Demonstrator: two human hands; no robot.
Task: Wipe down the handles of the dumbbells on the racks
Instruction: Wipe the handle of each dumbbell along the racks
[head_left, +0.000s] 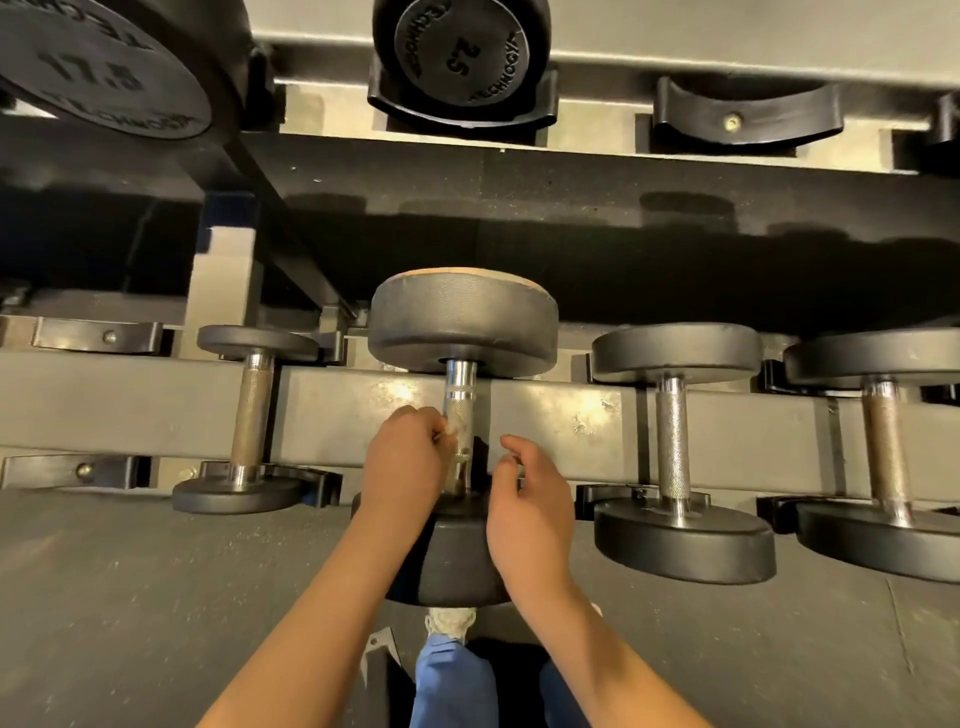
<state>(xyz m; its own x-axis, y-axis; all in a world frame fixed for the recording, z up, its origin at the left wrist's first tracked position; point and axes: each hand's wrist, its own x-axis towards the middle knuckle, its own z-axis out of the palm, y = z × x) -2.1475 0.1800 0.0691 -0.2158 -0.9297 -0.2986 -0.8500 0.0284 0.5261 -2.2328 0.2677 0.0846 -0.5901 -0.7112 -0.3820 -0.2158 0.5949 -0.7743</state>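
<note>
Left fingers (434, 426): curled tight, tips pressed to the left side of the handle (460, 410). The thumb is hidden, and a pale glint at the tips is too small to make out.
Right fingers (511, 452): loosely curled and narrowly open, holding nothing, just right of the handle and apart from it.
Left hand (402, 457): beside the lower half of the handle, above the near head.
Right hand (524, 504): over the right edge of the near head.
Handle: knurled chrome, running away from the viewer across the rail (561, 415) of the lower rack.
Dumbbell (462, 322): black. The far head is in full view, with a worn tan end face; the near head is largely covered by both forearms.
Writing: the upper-shelf dumbbell (460, 52) reads "2.5" with "TECHNOGYM" around the rim, upside down. The big one (98, 67) at top left reads "17.5", blurred and cut off by the frame.
Neighbours: a small dumbbell (252, 415) lies to the left and two larger ones (672, 441) (883, 441) to the right. The last is cut off at the edge, and no numbers are visible on any of them.
Cradle (745, 111): black, on the upper shelf, right of the 2.5.
Below: blue trousers (452, 686) and a pale shoe (449, 623) on the dark floor (130, 597).
</note>
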